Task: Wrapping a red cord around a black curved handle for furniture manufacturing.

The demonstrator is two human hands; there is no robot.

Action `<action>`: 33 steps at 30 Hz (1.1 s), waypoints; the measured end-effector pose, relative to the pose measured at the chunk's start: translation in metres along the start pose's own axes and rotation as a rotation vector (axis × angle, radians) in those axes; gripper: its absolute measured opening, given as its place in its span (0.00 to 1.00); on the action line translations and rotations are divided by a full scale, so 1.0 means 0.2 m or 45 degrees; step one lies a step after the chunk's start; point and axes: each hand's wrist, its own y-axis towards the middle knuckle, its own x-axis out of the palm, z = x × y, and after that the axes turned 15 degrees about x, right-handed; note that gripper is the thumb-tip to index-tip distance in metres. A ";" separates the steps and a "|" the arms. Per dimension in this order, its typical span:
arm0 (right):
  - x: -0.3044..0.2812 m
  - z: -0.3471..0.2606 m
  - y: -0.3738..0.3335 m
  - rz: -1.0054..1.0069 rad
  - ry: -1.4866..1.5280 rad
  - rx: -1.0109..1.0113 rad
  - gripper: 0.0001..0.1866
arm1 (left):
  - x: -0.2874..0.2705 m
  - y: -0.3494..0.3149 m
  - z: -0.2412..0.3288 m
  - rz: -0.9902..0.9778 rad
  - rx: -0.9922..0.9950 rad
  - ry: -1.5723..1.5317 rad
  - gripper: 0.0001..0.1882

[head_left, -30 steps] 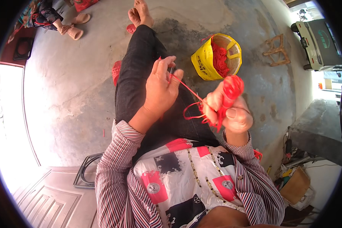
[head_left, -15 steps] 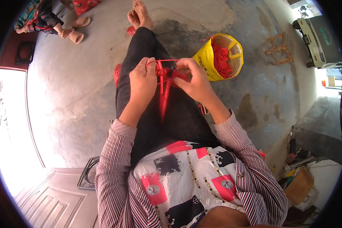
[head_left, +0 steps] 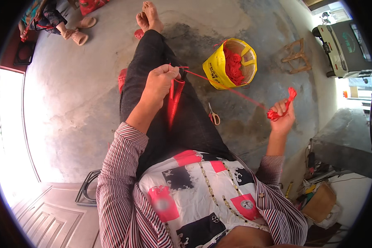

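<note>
Over my thighs, my left hand point(head_left: 158, 84) is closed in a pinch at the top of a red knotted cord piece point(head_left: 175, 103), whose long narrow ends hang down in front of my dark trousers. Out to the right, my right hand point(head_left: 282, 120) is wrapped round a bundle of red cord point(head_left: 292, 95) that sticks out above and beside the fist. A single red strand point(head_left: 235, 92) runs taut between the two hands, sloping down toward the right one. Scissors point(head_left: 213, 115) with light handles lie on the floor beside my leg.
A yellow bag point(head_left: 215, 71) filled with red cord point(head_left: 234, 68) stands right of my knees. Beyond it is a small wooden stool point(head_left: 296, 57). Another person point(head_left: 56, 20) sits at the far left near slippers. A vehicle point(head_left: 345, 47) stands at the far right.
My right hand has left the knotted piece and swung far out to the right with the cord bundle, drawing the strand straight. My left hand stays on the piece. The scissors have come into fuller view.
</note>
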 end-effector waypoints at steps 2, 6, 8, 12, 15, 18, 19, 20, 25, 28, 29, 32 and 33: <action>-0.11 0.12 0.05 -0.062 0.021 0.100 0.09 | 0.01 0.02 -0.03 -0.040 0.033 0.032 0.10; 0.20 0.49 0.14 -0.155 -0.058 0.420 0.09 | 0.02 0.02 -0.04 -0.035 0.031 0.038 0.07; 0.41 0.68 0.18 -0.217 -0.203 0.545 0.08 | 0.01 0.02 -0.04 -0.054 0.003 0.064 0.06; 0.63 0.91 0.21 -0.342 -0.824 0.753 0.09 | -0.03 0.03 -0.05 -0.097 -0.071 0.039 0.05; 0.57 0.83 0.21 -0.375 -0.674 0.752 0.08 | -0.04 0.02 -0.04 -0.093 -0.136 -0.106 0.05; 0.51 0.69 0.11 -0.326 -0.600 0.637 0.07 | -0.04 0.04 -0.05 -0.085 -0.232 -0.211 0.04; 0.50 0.68 0.07 -0.359 -0.592 0.574 0.06 | -0.05 0.06 -0.06 -0.080 -0.309 -0.227 0.04; 0.49 0.67 0.02 -0.301 -0.685 0.544 0.06 | -0.04 0.07 -0.07 -0.086 -0.310 -0.236 0.04; 0.40 0.76 -0.14 -0.326 -0.774 0.660 0.07 | -0.03 0.10 -0.13 -0.023 -0.369 -0.345 0.04; 0.28 0.77 -0.10 -0.293 -0.622 0.664 0.07 | -0.02 0.08 -0.14 0.047 -0.436 -0.360 0.05; 0.23 0.77 -0.07 -0.251 -0.525 0.643 0.07 | -0.02 0.07 -0.14 0.043 -0.435 -0.357 0.05; 0.21 0.75 0.02 -0.082 -0.507 0.703 0.02 | -0.02 0.03 -0.12 0.010 -0.275 -0.479 0.05; 0.24 0.73 0.03 0.060 -0.495 0.735 0.04 | -0.02 -0.01 -0.13 0.010 -0.276 -0.475 0.05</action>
